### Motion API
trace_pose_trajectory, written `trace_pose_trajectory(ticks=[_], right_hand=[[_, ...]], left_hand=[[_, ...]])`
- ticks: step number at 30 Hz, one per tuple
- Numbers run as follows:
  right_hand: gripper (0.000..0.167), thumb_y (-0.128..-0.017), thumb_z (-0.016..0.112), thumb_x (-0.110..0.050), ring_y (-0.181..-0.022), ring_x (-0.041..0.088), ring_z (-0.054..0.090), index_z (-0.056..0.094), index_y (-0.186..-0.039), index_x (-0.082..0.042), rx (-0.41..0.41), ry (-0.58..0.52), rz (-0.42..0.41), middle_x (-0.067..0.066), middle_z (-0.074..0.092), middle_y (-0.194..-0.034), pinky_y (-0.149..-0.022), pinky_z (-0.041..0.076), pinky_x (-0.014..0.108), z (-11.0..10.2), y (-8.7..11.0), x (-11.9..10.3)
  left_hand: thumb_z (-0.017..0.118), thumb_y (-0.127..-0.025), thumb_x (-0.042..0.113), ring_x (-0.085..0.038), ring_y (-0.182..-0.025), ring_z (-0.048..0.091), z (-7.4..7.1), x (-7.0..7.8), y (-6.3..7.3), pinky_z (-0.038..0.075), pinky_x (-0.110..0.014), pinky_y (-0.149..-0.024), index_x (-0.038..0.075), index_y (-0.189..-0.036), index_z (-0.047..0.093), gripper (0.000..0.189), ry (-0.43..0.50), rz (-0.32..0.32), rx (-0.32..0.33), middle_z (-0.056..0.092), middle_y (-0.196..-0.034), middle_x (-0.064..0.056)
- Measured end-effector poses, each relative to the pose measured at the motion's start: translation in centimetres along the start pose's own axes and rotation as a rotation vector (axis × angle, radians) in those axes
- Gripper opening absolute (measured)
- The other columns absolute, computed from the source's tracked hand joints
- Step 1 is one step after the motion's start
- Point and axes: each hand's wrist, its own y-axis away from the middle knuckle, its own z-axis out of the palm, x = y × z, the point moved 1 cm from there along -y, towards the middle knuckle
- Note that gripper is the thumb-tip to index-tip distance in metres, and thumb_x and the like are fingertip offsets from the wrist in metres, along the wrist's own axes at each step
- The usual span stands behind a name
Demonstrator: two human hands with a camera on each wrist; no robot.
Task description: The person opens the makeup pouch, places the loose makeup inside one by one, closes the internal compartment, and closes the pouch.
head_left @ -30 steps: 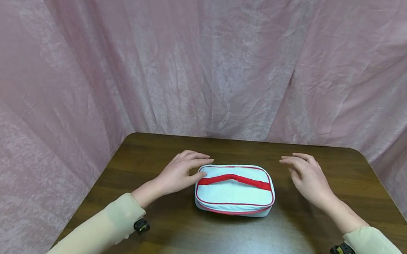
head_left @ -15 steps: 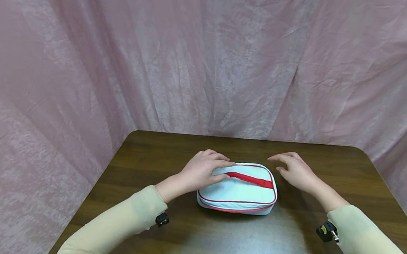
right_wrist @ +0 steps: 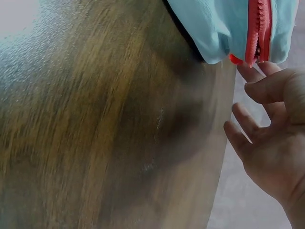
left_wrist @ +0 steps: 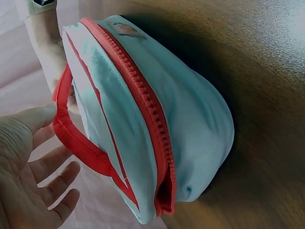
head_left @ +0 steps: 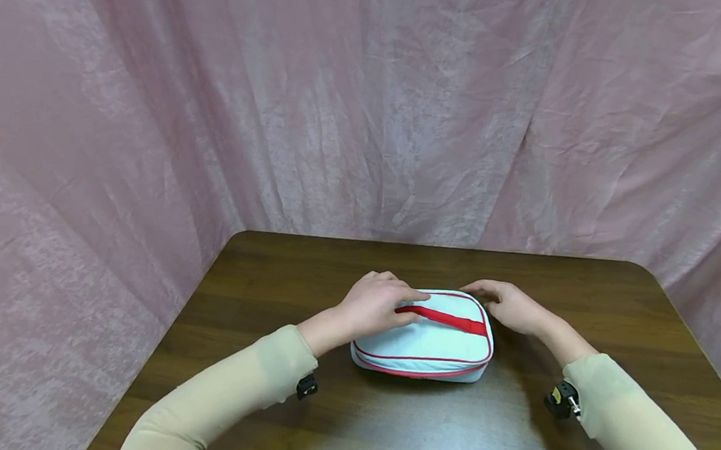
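Observation:
A pale blue zip pouch [head_left: 427,342] with red piping and a red carry handle [head_left: 455,321] sits on the table. My left hand [head_left: 374,306] is over its left part, thumb in front of the handle and index finger behind it. In the left wrist view the thumb tip [left_wrist: 47,112] is right at the handle [left_wrist: 83,150], the other fingers loosely spread. My right hand [head_left: 510,307] reaches the pouch's far right corner. In the right wrist view its thumb and index fingertip are apart, close below the end of the red zipper [right_wrist: 259,33] and a small red tab [right_wrist: 234,58].
The brown wooden table [head_left: 306,252] has rounded far corners. A pink velvet curtain [head_left: 370,111] hangs behind it and at the sides. Small black devices sit under both cuffs, such as the left wrist device [head_left: 306,386].
My left hand has moved right, from the pouch's left edge to over its handle. My right hand has come left and closer, up to the far right corner. The pouch stays almost where it was.

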Motion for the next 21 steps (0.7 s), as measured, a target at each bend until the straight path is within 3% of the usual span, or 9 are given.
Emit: trace_pose_trajectory(ticks=[8, 16, 21], right_hand=[[0.047, -0.094, 0.046, 0.011, -0.117, 0.028, 0.057, 0.061, -0.137, -0.002, -0.055, -0.099, 0.011, 0.012, 0.066, -0.127, -0.102, 0.045, 0.047, 0.5, -0.3, 0.7], [0.030, -0.100, 0.058, -0.002, -0.107, 0.025, 0.058, 0.065, -0.129, -0.002, -0.037, -0.062, 0.015, 0.008, 0.068, -0.117, -0.094, 0.048, 0.040, 0.7, -0.3, 1.2], [0.027, -0.101, 0.060, -0.007, -0.108, 0.025, 0.059, 0.066, -0.127, 0.000, -0.001, -0.019, 0.018, 0.010, 0.069, -0.117, -0.095, 0.049, 0.041, 0.7, -0.1, 1.5]], left_hand=[[0.072, -0.096, 0.041, -0.015, -0.103, 0.063, 0.6, 0.4, -0.3, 0.045, -0.033, -0.086, 0.037, -0.129, 0.072, 0.033, -0.053, 0.026, 0.002, 0.074, -0.114, 0.015], [0.072, -0.097, 0.040, -0.010, -0.093, 0.065, 0.9, 0.7, -0.6, 0.045, -0.032, -0.086, 0.039, -0.124, 0.074, 0.028, -0.078, 0.046, 0.024, 0.073, -0.097, 0.015], [0.072, -0.097, 0.036, -0.005, -0.091, 0.066, 0.8, 0.7, -0.7, 0.046, -0.032, -0.086, 0.039, -0.120, 0.077, 0.024, -0.079, 0.064, 0.052, 0.073, -0.098, 0.016]])
